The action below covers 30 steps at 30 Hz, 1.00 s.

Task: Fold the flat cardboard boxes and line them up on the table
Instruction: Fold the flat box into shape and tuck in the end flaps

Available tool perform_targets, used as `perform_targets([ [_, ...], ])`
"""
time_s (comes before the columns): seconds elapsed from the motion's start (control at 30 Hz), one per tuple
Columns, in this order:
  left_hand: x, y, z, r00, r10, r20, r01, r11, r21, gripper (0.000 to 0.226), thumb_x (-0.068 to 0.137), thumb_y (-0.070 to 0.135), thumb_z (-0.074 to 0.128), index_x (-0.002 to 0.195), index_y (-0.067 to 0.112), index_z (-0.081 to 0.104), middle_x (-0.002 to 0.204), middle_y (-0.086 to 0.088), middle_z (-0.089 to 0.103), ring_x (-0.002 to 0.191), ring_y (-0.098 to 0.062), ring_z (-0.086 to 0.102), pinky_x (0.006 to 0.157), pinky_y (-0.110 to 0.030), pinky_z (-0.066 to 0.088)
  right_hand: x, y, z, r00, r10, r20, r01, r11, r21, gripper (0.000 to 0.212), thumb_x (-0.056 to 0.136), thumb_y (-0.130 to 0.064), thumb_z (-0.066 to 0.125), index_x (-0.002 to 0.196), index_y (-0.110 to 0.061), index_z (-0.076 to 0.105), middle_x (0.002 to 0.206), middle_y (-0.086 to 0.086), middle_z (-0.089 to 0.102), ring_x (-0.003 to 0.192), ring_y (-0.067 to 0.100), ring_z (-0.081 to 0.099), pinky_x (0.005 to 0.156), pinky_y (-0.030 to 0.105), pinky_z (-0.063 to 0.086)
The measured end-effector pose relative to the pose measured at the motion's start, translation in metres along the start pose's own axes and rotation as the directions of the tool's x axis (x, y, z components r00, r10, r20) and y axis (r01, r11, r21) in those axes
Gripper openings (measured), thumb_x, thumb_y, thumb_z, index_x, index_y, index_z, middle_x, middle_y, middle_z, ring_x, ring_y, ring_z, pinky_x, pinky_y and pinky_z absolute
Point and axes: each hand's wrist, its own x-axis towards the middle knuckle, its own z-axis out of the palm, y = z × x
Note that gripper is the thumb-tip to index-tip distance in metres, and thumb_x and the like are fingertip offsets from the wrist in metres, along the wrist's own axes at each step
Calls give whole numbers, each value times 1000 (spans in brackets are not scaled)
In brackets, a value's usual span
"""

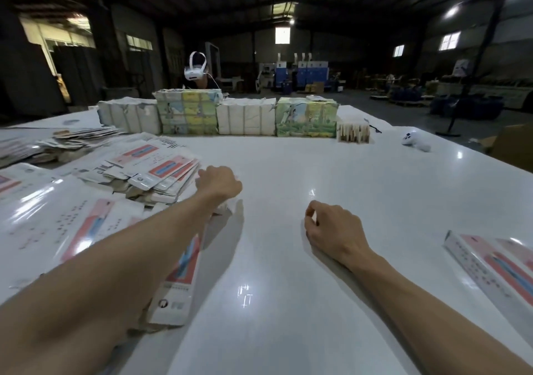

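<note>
Flat white-and-pink cardboard boxes (150, 169) lie heaped at left. My left hand (219, 182) curls over the heap's right edge; I cannot tell its grip. My right hand (331, 227) rests loosely curled, holding nothing, on the glossy white table (317, 158).

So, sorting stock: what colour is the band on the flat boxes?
Pinkish red on flat boxes; head view.

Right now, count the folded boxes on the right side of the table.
2. One folded box lies by the right edge of the table. A second folded box sits just beyond it, cut off by the frame. More may lie out of view.
</note>
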Motion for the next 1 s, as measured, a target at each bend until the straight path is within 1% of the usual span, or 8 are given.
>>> perform_targets([
  [0.13, 22, -20, 12, 996, -93, 9, 90, 981, 171, 73, 99, 61, 54, 146, 5, 52, 158, -26, 36, 142, -46, 36, 112, -47, 37, 2, 5, 2, 1000, -18, -15, 19, 998, 55, 19, 102, -30, 48, 108, -24, 65, 90, -4, 71, 80, 22, 66, 76, 35, 52],
  [0.33, 33, -19, 0, 995, -56, 87, 42, 987, 157, 67, 93, 61, 69, 126, 4, 62, 134, -17, 63, 123, -38, 60, 105, -46, 50, 6, 7, 4, 1000, -20, -20, 22, 994, 106, 18, 101, -28, 49, 106, -23, 66, 90, -3, 71, 81, 23, 65, 75, 35, 51],
  [0.5, 38, -21, -4, 984, -113, 140, 92, 985, 149, 76, 87, 68, 72, 124, 2, 62, 129, -16, 66, 120, -37, 63, 106, -45, 52, 4, 10, 5, 1000, -19, -11, 20, 992, 127, 18, 101, -28, 49, 107, -25, 66, 91, -5, 70, 83, 23, 65, 76, 34, 49],
  [0.63, 44, -26, -6, 973, -137, 185, 116, 986, 117, 82, 80, 76, 72, 112, 1, 63, 113, -13, 70, 103, -30, 68, 91, -35, 53, 4, 12, 7, 999, -34, -9, 35, 990, 137, 17, 100, -29, 50, 108, -27, 65, 89, -8, 69, 82, 21, 63, 70, 33, 42],
  [0.73, 52, -32, -10, 986, -89, 144, 85, 996, 36, 82, 77, 64, 84, 119, -2, 59, 101, -11, 69, 91, -28, 67, 77, -34, 53, 4, 14, 8, 999, -43, -6, 43, 989, 141, 17, 100, -29, 50, 108, -29, 65, 86, -11, 67, 79, 18, 61, 67, 32, 39],
  [0.83, 55, -31, -21, 992, 17, 122, -10, 998, -61, 52, 89, 41, 78, 124, 5, 63, 97, -9, 71, 86, -26, 70, 73, -36, 58, 4, 15, 8, 999, -40, 7, 38, 986, 161, 15, 99, -29, 51, 106, -31, 64, 80, -13, 64, 76, 15, 60, 63, 30, 37],
  [0.93, 43, -17, -35, 987, 111, 120, -70, 950, -303, 39, 95, 33, 72, 125, 10, 64, 101, -7, 71, 86, -23, 69, 63, -34, 55, 4, 15, 6, 999, -29, 31, 23, 984, 175, 14, 99, -30, 52, 102, -32, 66, 79, -14, 65, 79, 16, 62, 64, 30, 38],
  [1.0, 21, -3, -40, 976, 146, 159, -44, 855, -517, 37, 97, 32, 72, 125, 10, 62, 102, -7, 74, 84, -22, 73, 58, -30, 53, 5, 14, 4, 999, -7, 32, 1, 981, 195, 15, 98, -29, 53, 99, -32, 68, 80, -15, 64, 80, 14, 62, 65, 30, 39],
])
